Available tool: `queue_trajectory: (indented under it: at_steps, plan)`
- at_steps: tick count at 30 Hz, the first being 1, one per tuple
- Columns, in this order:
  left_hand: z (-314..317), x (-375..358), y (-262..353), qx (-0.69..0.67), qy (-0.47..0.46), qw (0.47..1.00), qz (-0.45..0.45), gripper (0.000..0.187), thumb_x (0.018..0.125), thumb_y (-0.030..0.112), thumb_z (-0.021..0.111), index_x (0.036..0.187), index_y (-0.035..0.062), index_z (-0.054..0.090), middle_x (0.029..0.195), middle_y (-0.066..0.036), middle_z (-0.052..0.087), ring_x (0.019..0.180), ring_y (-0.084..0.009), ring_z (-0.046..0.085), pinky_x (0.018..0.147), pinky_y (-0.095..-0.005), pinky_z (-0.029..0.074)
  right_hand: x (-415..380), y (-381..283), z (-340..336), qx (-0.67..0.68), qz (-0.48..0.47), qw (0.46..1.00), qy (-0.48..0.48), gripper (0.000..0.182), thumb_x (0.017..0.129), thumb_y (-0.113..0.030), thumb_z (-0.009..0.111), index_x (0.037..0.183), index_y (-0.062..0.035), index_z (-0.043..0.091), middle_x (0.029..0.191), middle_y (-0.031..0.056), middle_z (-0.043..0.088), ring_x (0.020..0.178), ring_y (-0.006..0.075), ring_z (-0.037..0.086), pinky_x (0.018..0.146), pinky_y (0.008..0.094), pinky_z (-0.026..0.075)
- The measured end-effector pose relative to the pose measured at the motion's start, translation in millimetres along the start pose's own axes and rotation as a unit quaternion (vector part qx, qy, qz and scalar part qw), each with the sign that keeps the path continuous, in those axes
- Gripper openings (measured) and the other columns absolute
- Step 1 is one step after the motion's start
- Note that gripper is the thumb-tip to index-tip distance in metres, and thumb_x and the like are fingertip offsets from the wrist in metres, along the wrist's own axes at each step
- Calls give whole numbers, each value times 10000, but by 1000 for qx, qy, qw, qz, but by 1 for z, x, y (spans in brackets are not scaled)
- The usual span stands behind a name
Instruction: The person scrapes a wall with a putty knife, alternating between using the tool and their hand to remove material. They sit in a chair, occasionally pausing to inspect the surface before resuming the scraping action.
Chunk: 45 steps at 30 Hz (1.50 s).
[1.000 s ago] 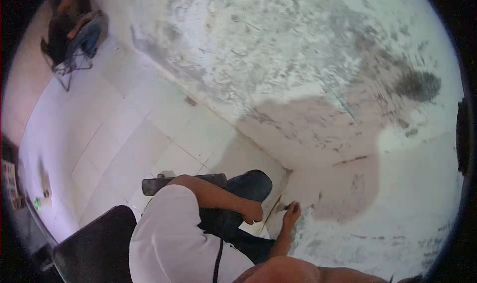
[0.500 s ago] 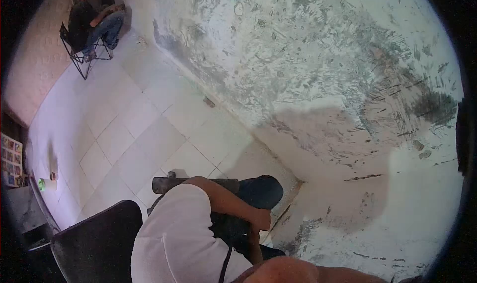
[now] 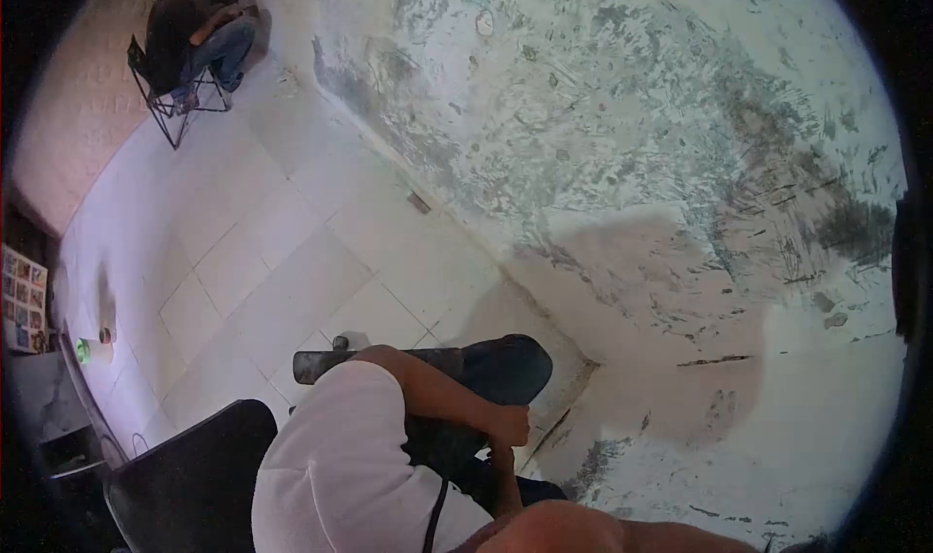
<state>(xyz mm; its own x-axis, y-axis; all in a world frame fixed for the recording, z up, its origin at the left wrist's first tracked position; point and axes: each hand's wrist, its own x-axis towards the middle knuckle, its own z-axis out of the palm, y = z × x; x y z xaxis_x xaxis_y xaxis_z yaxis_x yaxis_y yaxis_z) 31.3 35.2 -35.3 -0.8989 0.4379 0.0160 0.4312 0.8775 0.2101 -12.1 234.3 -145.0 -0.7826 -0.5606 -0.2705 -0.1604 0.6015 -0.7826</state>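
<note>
A pale wall (image 3: 622, 96), mottled with scraped grey patches, spreads from 12 to 5 o'clock; a thin dark crack (image 3: 714, 361) marks it towards 4. A soft-edged shadow (image 3: 622, 300) falls across its lower part. Pale floor tiles (image 3: 262, 252) run from 8 to 11 o'clock, with a small brownish block (image 3: 418, 202) near the wall's foot. At 10 o'clock another person (image 3: 190, 48) sits on a folding chair (image 3: 165, 111).

Towards half past five, near the wall, the left hand (image 3: 509, 424) is curled against the right hand (image 3: 501, 455). Most fingers are hidden, so I cannot tell whether either pinches anything. The black chair back (image 3: 194, 470) at 8 o'clock is cut off below; a picture sheet (image 3: 23, 300) at 9 is too small to read, and darkness swallows the corners.
</note>
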Motion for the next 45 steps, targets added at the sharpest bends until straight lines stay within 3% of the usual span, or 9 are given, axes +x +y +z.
queue_trajectory:
  at_steps: [2, 8, 24, 27, 29, 36, 39, 41, 45]
  plan:
    - [-27, -16, -10, -57, -137, 987, 60, 274, 823, 337, 660, 1002, 131, 695, 989, -51, 657, 943, -223, 577, 876, -456, 372, 4, -2, 5, -5, 6, 1000, -17, 301, 927, -286, 585, 1019, 0, 591, 922, 104, 625, 706, 189, 579, 677, 351, 484]
    - [15, -23, -24, -89, 9, 996, 29, 203, 762, 315, 680, 866, 143, 703, 835, -36, 635, 808, -218, 563, 816, -452, 363, 18, -11, 16, -24, 20, 997, -66, 303, 927, -286, 585, 1026, 0, 594, 930, 106, 630, 708, 191, 583, 679, 354, 485]
    - [-18, -77, -65, -125, -28, 990, -55, 283, 769, 344, 637, 936, 122, 692, 860, -78, 662, 826, -266, 626, 800, -463, 402, 74, -44, 57, -87, 49, 976, -194, 308, 925, -284, 583, 1045, -1, 601, 953, 111, 642, 712, 196, 593, 682, 361, 489]
    - [-28, -90, -72, -79, 12, 995, -56, 195, 874, 307, 625, 946, 150, 717, 802, -71, 687, 721, -228, 629, 730, -458, 461, 85, -51, 65, -101, 52, 970, -215, 309, 924, -284, 583, 1048, -2, 602, 958, 112, 644, 713, 197, 595, 682, 363, 489]
    - [-61, -105, -79, -162, -95, 977, -105, 290, 785, 357, 635, 939, 117, 686, 869, -80, 661, 894, -267, 621, 798, -481, 403, 90, -55, 68, -111, 56, 966, -227, 310, 924, -284, 583, 1051, -2, 603, 960, 113, 646, 714, 198, 596, 682, 364, 490]
    - [-31, -137, -105, -184, -77, 969, -147, 329, 844, 369, 605, 1031, 103, 659, 920, -99, 656, 942, -303, 615, 824, -503, 401, 111, -74, 90, -130, 62, 957, -253, 312, 923, -283, 582, 1058, -2, 606, 969, 115, 651, 715, 200, 600, 684, 367, 491]
    - [-33, -155, -110, -179, -83, 964, -179, 362, 875, 364, 583, 1124, 105, 622, 968, -121, 650, 973, -322, 605, 853, -517, 398, 126, -80, 102, -166, 29, 952, -257, 387, 894, -301, 619, 1154, -16, 593, 880, 133, 651, 714, 171, 629, 571, 332, 519]
    - [-41, -171, -112, -200, -72, 955, -209, 391, 858, 392, 593, 1119, 103, 627, 1022, -131, 659, 978, -321, 611, 841, -515, 392, 145, -47, 117, -198, -96, 939, -265, 312, 915, -271, 589, 1110, -30, 621, 958, 164, 685, 820, 298, 659, 736, 421, 517]
    - [-43, -193, -118, -204, -70, 950, -227, 405, 877, 369, 590, 1180, 100, 589, 1052, -152, 637, 1008, -350, 595, 876, -537, 393, 146, -80, 136, -194, -86, 935, -283, 318, 917, -294, 582, 1089, -28, 623, 930, 175, 683, 832, 341, 657, 743, 441, 520]
